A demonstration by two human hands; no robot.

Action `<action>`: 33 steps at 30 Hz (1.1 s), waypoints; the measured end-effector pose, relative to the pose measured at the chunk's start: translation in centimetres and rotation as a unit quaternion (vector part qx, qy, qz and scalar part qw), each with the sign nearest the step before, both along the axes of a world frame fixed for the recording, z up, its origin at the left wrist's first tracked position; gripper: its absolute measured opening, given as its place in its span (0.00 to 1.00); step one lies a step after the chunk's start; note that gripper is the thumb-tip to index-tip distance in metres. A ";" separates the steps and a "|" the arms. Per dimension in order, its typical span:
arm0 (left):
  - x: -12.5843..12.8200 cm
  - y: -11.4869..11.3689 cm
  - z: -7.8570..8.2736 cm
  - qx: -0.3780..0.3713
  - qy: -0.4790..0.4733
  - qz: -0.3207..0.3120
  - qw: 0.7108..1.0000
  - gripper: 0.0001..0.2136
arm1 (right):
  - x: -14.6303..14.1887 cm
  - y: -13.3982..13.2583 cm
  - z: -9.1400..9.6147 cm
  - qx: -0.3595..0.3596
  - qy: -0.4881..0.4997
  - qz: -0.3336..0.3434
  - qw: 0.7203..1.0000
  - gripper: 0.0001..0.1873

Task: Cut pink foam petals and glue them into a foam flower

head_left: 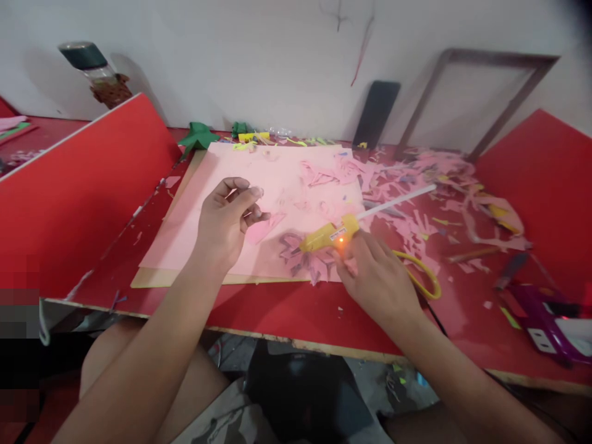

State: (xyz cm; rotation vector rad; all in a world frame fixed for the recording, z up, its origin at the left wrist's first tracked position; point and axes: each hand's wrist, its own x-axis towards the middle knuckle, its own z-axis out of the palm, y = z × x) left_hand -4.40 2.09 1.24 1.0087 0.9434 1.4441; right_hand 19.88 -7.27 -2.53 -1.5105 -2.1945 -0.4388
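My right hand (377,277) grips a yellow hot glue gun (326,236), its small orange light glowing and a long white glue stick (398,202) sticking out of its back. The gun's nozzle points left, over a pink cut-paper flower (308,256) lying at the front of the pink sheet (185,231). Above the sheet's left half, my left hand (226,216) is raised with bent fingers and gaps between the fingertips; I see nothing in it. A small deeper-pink paper piece (261,231) lies just beneath those fingers.
Pink scraps (416,209) litter the red table's right side. A yellow cable loop (425,277) lies by my right wrist, and a purple device (546,324) at the right edge. Red partitions (106,197) flank the work area. A dark phone-like slab (377,114) leans on the wall.
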 end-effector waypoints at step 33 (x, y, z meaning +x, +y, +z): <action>0.3 -0.2 0.2 -0.003 0.009 -0.003 1.000 0.13 | 0.9 -0.7 1.6 0.070 -0.056 -0.010 0.996 0.07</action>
